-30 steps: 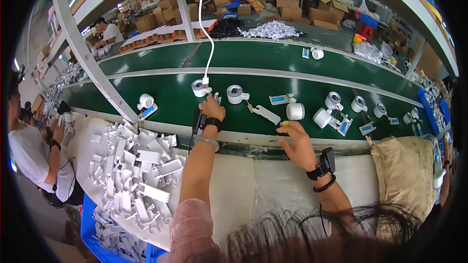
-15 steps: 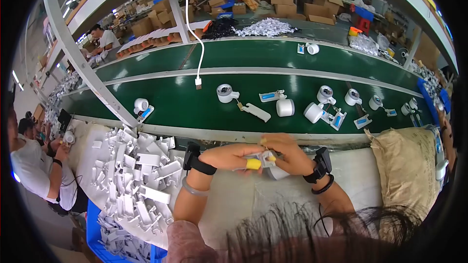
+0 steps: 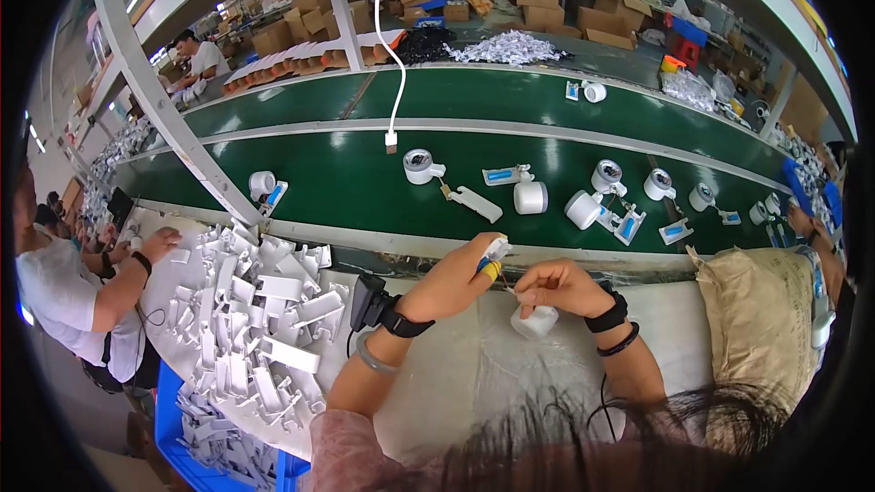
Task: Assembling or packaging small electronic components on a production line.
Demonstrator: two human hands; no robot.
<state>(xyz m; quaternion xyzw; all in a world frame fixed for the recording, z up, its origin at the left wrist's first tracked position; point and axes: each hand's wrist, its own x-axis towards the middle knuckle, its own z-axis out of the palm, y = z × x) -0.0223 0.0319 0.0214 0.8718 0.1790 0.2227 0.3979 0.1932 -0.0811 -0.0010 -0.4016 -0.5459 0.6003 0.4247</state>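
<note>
My left hand (image 3: 453, 281), a yellow wrapping showing at its fingertips, is closed around a small white plastic part (image 3: 497, 249) with a bit of blue on it. My right hand (image 3: 567, 294) pinches beside a white cup-shaped lamp head (image 3: 535, 322), which hangs under its fingers just above the covered bench. A thin wire seems to run between the two held pieces; its ends are hidden by my fingers. Left of my left forearm lies a heap of white plastic covers (image 3: 264, 328).
Beyond the bench, a green conveyor (image 3: 346, 169) carries several white lamp heads (image 3: 530, 198) wired to small holders. A white cable (image 3: 401, 82) dangles above it. A brown sack (image 3: 761, 328) stands right, a blue bin (image 3: 173, 428) lower left. A co-worker (image 3: 68, 301) sits at left.
My hands have moved apart, the left one up with the small part, the right one lower with the lamp head. The wire now shows between them. The co-worker's hand has reached toward the heap.
</note>
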